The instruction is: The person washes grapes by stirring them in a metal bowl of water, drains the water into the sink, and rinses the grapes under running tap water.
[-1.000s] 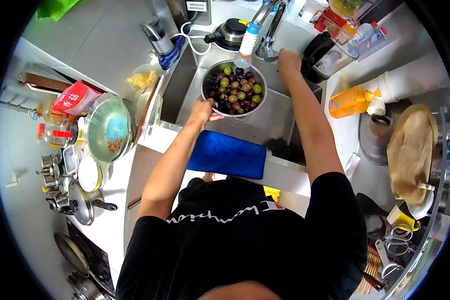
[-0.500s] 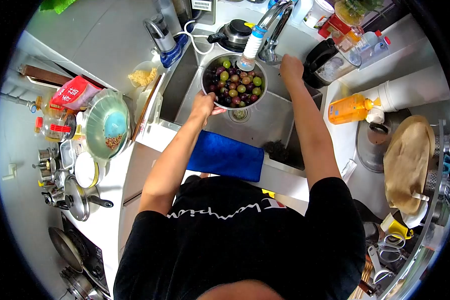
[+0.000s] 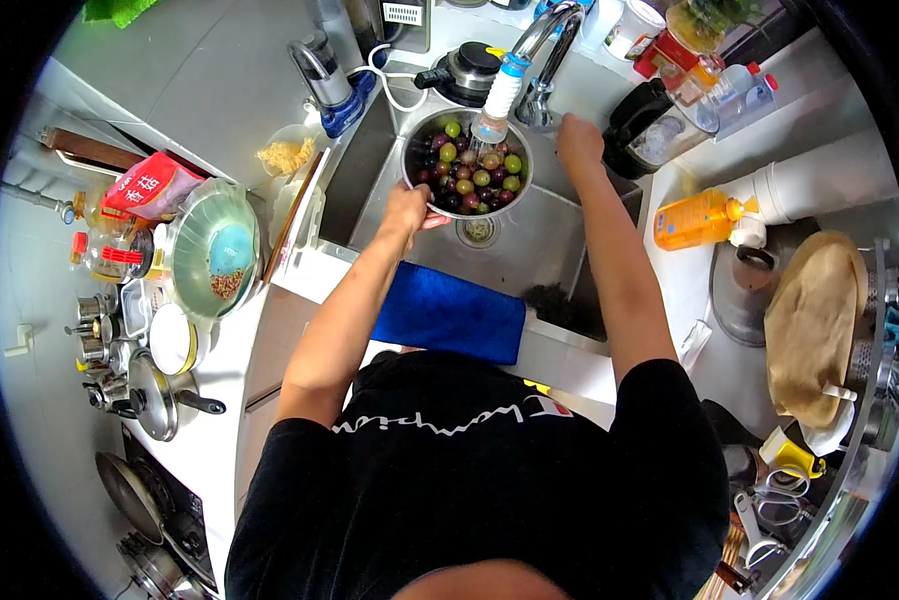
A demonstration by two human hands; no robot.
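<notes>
My left hand (image 3: pixel 410 212) is closed on the near-left rim of a round metal bowl (image 3: pixel 518 202), which it holds over the sink (image 3: pixel 530 245). Dark purple, reddish and green grapes (image 3: pixel 467 180) fill the bowl's bottom. Above them hangs the faucet's blue-and-white spout extension (image 3: pixel 505 95), with water running onto the fruit. To the right of the faucet (image 3: pixel 538 100), my right hand (image 3: pixel 580 143) is closed around the end of its lever, which it mostly covers.
A blue cloth (image 3: pixel 450 312) hangs over the sink's front edge. Behind the bowl stands a black-lidded pot (image 3: pixel 467 72). A black-handled jug (image 3: pixel 650 130) and an orange bottle (image 3: pixel 698 218) are at the right; a green basin (image 3: pixel 195 235) is on the left counter.
Water now runs from the spout onto the grapes, where no stream showed before. My right hand has shifted slightly at the lever. My left hand and the bowl stay in place.
</notes>
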